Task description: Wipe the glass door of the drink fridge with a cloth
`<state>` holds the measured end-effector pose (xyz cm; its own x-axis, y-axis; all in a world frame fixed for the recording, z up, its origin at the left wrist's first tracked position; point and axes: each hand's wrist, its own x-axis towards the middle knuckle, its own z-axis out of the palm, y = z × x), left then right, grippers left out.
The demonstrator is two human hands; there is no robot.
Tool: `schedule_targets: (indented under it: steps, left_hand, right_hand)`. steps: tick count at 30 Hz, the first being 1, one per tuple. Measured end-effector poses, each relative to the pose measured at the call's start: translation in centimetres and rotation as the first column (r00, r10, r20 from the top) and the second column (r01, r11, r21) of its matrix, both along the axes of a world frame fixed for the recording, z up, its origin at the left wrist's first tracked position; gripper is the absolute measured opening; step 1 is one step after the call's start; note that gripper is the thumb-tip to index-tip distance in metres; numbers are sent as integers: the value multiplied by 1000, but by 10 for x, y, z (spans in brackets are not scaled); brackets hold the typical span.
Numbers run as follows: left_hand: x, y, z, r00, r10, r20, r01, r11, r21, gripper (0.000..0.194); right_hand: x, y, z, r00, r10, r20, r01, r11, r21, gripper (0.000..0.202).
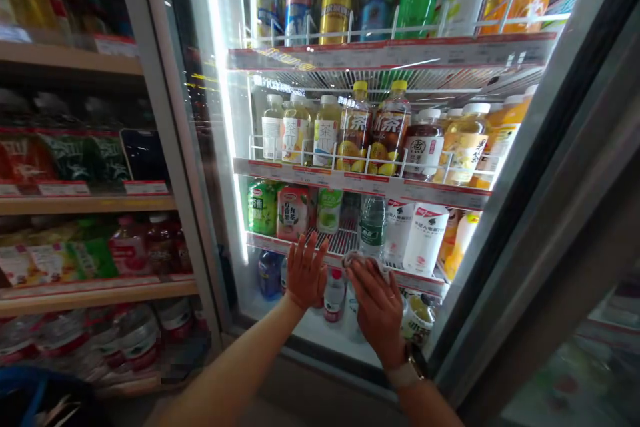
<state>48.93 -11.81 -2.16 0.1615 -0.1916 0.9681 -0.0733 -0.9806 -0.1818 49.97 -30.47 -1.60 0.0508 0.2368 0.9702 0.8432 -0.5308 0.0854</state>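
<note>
My left hand (306,273) lies with fingers spread against the glass door (280,83) of a lit drinks fridge. To its right, my right hand (377,307) presses a crumpled, pale cloth (354,259) to the same glass; most of the cloth is hidden under the fingers. A watch (416,361) is on my right wrist. Behind the glass, near my fingertips, stand a clear water bottle with a green label (373,223), a red drink carton (293,212) and a small bottle with a red cap (335,297).
Fridge shelves hold cans (336,3), tea bottles (390,127) and white cartons (425,240). Wooden shelves (90,203) with bottles and a dark phone-like panel (146,155) stand at left. A blue-rimmed bin (30,380) is at lower left. The thick door frame (540,193) runs along the right.
</note>
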Motion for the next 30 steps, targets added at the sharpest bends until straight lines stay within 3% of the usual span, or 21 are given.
schedule_targets:
  steps: [6,10,14,20,23,26,30]
  left_hand:
    - [0,1,-1,1000,20,-17,-20,1000,16,60]
    - [0,2,0,999,30,-18,-30,999,33,62]
    - [-1,2,3,999,31,-5,-31,999,42,61]
    - [-3,-1,-1,999,46,-27,-45,998,39,62]
    - [-5,-3,-9,997,57,-58,-56,998,29,62]
    - [-5,-4,-18,997,60,-52,-59,998,38,61]
    - [-3,-3,-23,999,32,-12,-31,999,40,59]
  right_hand:
    - [-2,2,-39,998,67,-1,-67,988,-138,50]
    - [-2,3,-51,997,63,35,-54,976,-211,51]
    - [1,-4,-30,998,39,54,-30,984,-175,48]
    - [9,-24,25,992,-121,21,118,985,128,54]
    - [11,-23,31,989,-145,15,139,970,200,56]
    - [8,-10,15,993,-114,10,112,986,128,55]
    - [2,4,-31,1000,-21,2,21,1000,-23,50]
